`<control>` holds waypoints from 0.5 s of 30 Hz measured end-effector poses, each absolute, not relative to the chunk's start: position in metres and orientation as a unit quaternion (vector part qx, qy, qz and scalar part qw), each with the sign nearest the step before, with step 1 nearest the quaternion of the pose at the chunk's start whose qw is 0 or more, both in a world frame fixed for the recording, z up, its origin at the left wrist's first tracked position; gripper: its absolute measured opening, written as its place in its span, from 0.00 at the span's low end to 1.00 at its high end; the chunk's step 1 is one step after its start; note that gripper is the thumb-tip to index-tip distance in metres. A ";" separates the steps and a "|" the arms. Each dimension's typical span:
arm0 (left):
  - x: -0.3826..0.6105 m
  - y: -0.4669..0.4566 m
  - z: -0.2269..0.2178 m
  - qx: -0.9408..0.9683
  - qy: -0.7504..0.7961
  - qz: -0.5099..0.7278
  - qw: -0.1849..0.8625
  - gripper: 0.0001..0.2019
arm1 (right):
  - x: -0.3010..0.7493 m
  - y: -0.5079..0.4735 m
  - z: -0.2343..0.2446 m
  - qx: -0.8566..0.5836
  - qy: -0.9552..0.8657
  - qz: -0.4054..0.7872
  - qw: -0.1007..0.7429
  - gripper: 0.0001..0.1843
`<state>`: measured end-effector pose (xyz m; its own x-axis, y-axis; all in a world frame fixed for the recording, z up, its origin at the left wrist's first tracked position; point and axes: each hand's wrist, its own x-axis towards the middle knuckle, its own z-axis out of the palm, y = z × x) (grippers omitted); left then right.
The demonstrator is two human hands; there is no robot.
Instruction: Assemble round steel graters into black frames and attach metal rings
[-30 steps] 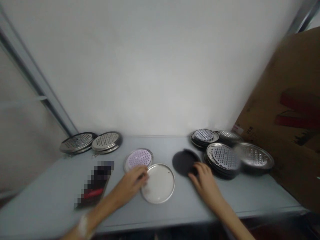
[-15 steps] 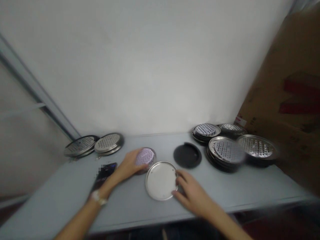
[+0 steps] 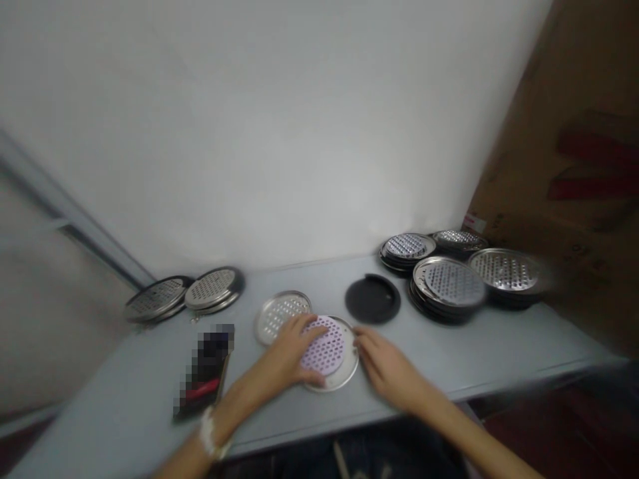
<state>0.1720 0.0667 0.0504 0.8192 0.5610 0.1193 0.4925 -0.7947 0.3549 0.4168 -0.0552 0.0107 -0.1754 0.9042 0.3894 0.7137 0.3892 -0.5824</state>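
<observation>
Nearby, left hand (image 3: 284,352), grey table (image 3: 114,392), white wall (image 3: 269,120)

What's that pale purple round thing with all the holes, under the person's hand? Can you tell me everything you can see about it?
The pale lilac perforated disc is flat and round, pierced all over by rows of small holes. It looks like plastic, though the picture cannot confirm that. It lies flat on a shallow round metal dish, whose rim shows beyond it. The left hand rests on it, with fingers covering its left side.
</observation>
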 end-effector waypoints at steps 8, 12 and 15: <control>0.175 0.068 0.041 0.945 0.274 0.101 0.145 0.34 | 0.415 -0.056 0.019 -0.533 -0.760 0.128 0.349 0.13; 0.174 0.062 0.045 0.941 0.277 0.097 0.166 0.34 | 0.415 -0.057 0.021 -0.535 -0.765 0.121 0.338 0.12; 0.174 0.060 0.046 0.938 0.275 0.099 0.183 0.33 | 0.415 -0.058 0.021 -0.535 -0.771 0.109 0.328 0.12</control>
<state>0.1737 0.0596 0.0462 0.8288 0.5531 0.0847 0.4805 -0.7811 0.3987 0.4155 -0.0577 0.0215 -0.2121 0.8961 0.3898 0.7535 0.4040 -0.5188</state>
